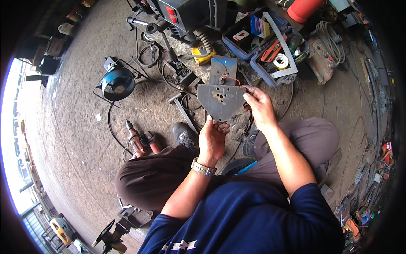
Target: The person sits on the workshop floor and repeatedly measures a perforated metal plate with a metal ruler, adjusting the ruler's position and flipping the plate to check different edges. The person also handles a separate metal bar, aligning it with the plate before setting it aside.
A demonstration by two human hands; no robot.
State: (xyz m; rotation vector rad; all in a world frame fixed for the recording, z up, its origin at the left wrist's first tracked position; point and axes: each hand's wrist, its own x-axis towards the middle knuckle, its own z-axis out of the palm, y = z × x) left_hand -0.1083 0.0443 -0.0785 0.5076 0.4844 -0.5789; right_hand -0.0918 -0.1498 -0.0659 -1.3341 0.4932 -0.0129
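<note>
A dark grey metal plate (pixel 232 103) with cut corners and several drilled holes near its middle is held between both hands. My right hand (pixel 261 108) pinches its upper right edge, thumb on top. My left hand (pixel 212 139) is closed at the plate's bottom edge, the thumb upright against it and the other fingers curled partly out of sight. Just beyond lies a rectangular metal plate (pixel 216 72) with blue marking at its far end. A thin red wire (pixel 234 79) curls over that piece.
Blue toolboxes (pixel 257 70) with tools and a white tape roll stand at the far right. A yellow tool (pixel 203 54) and a black machine (pixel 186 15) are ahead. Leftward are a blue fan (pixel 118 84), a red drill (pixel 136 143) and a hammer (pixel 182 111); cables cross the floor.
</note>
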